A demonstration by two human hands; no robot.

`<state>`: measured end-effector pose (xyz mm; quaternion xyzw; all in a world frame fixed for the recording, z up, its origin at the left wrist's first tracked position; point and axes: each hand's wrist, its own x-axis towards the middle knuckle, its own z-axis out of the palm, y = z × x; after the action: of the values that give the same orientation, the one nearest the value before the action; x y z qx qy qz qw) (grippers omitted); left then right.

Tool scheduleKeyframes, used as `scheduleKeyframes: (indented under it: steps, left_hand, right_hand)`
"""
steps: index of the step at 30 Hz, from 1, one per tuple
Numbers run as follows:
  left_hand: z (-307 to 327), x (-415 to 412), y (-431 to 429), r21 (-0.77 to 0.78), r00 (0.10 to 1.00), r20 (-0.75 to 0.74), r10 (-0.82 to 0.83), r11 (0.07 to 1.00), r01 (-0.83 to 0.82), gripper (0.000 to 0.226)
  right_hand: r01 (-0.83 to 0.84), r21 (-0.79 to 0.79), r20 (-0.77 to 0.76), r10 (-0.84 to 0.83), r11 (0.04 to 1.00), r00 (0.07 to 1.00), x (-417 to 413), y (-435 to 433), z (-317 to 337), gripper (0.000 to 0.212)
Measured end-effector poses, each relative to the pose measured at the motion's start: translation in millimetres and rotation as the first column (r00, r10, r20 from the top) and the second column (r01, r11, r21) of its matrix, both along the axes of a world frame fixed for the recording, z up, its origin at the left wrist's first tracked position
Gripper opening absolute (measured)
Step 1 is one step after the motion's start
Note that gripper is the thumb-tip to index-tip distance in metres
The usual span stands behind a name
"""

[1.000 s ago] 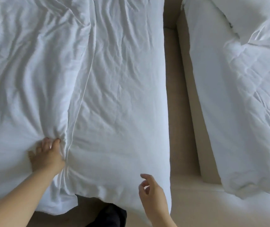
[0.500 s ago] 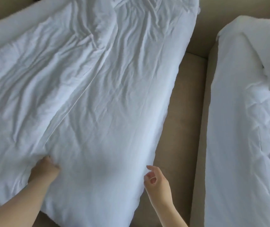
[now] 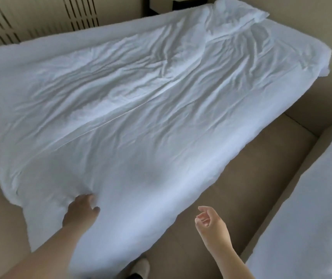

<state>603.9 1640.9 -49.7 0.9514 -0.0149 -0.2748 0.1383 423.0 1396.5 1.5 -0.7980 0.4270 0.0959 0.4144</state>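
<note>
I find nothing to read. The white duvet (image 3: pixel 161 117) around the fingers of my left hand (image 3: pixel 81 211) shows no print, tag or number. The slatted panel (image 3: pixel 40 19) far beyond them looks unmarked too, though the view is too soft to be sure.

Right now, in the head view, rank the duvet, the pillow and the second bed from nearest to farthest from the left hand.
1. duvet, gripped by the left hand.
2. second bed, across the aisle, right.
3. pillow, far end, top right.
</note>
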Motion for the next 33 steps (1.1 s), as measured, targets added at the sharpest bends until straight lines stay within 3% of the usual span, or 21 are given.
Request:
scheduleKeyframes:
  steps: [5,9,12,17,20,24,27,30,33]
  left_hand:
    - [-4,2,-29,-0.049,0.993,0.015,0.115,0.992,-0.114,0.039]
    - [0,45,-101,-0.14,0.983,0.064,0.173,0.977,-0.163,0.035]
    - [14,81,-165,-0.157,0.987,0.123,0.103,0.984,-0.083,0.038]
    - [29,156,-260,-0.248,0.975,0.22,0.029,0.968,0.028,0.043]
    - [30,205,-312,-0.266,0.956,0.294,0.01,0.961,0.072,0.049]
    - [8,260,-387,-0.231,0.945,0.319,0.069,0.973,0.007,0.056]
    - [-19,277,-464,-0.209,0.915,0.362,0.177,0.972,-0.105,0.087]
    - [-44,302,-559,-0.243,0.9,0.345,0.267,0.952,-0.189,0.112]
    - [-58,343,-647,-0.219,0.901,0.336,0.276,0.953,-0.21,0.097]
  right_hand:
    - [-0.127,0.042,-0.012,0.127,0.991,0.992,49,-56,-8,0.019]
    - [-0.117,0.008,0.017,0.117,0.993,0.993,104,-129,-2,0.031]
    - [-0.097,-0.007,0.037,0.098,0.995,0.995,149,-186,11,0.058]
    - [-0.19,-0.107,-0.009,0.19,0.976,0.982,227,-281,9,0.062]
    - [-0.368,-0.253,-0.109,0.352,0.895,0.93,285,-338,-1,0.063]
    - [-0.612,-0.377,-0.306,0.53,0.695,0.791,369,-429,-32,0.063]
    - [-0.683,-0.504,-0.316,0.623,0.529,0.716,427,-509,-64,0.061]
    - [-0.738,-0.452,-0.347,0.663,0.502,0.663,476,-591,-74,0.099]
    - [-0.769,-0.38,-0.341,0.694,0.514,0.633,514,-662,-77,0.108]
